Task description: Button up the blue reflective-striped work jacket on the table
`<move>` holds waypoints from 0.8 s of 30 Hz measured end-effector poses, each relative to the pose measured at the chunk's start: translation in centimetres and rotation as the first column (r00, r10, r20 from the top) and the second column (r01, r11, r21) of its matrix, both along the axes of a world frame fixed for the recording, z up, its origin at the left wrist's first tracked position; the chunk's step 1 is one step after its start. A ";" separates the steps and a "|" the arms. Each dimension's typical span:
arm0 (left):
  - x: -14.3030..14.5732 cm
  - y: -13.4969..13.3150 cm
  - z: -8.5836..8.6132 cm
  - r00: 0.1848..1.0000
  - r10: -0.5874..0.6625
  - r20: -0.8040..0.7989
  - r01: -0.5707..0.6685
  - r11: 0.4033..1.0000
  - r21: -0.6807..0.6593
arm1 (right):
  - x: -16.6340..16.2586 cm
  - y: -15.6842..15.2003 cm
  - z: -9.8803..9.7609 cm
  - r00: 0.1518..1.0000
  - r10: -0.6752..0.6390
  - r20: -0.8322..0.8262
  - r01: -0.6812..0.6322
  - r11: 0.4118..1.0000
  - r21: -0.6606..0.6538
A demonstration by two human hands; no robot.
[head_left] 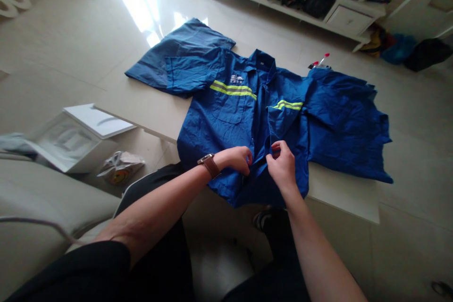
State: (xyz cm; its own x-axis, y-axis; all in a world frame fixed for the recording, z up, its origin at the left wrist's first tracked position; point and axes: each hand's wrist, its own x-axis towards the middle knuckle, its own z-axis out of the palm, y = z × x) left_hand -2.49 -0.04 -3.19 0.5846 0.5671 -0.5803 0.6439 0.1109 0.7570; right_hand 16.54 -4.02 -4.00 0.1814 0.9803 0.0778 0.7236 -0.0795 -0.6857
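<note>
both hands pinch the blue work shirt [226, 118] at its front opening. beyond the grip, cloth covers the table [339, 193]. a second blue garment [347, 122] crowds the right. left of the grip lies bare tabletop, with a white box [76, 139] lower down.

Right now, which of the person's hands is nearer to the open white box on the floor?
Left. The left hand grips the blue shirt front on the side toward the white box; the right hand pinches the shirt's other edge, farther away.
</note>
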 end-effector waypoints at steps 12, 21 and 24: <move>0.9 0.7 -0.6 0.964 0.232 0.133 -0.233 0.972 -0.006 | -1.4 -0.8 1.5 0.996 0.024 -0.082 -0.019 0.997 0.071; 0.6 1.0 -1.1 0.920 0.391 -0.004 -0.376 0.888 0.263 | -1.9 -1.8 1.8 0.996 0.081 -0.043 -0.079 0.995 0.064; 0.2 0.6 -1.5 0.944 0.284 -0.168 -0.200 0.898 0.393 | -1.6 -1.6 1.8 0.999 0.027 -0.030 -0.026 0.998 0.062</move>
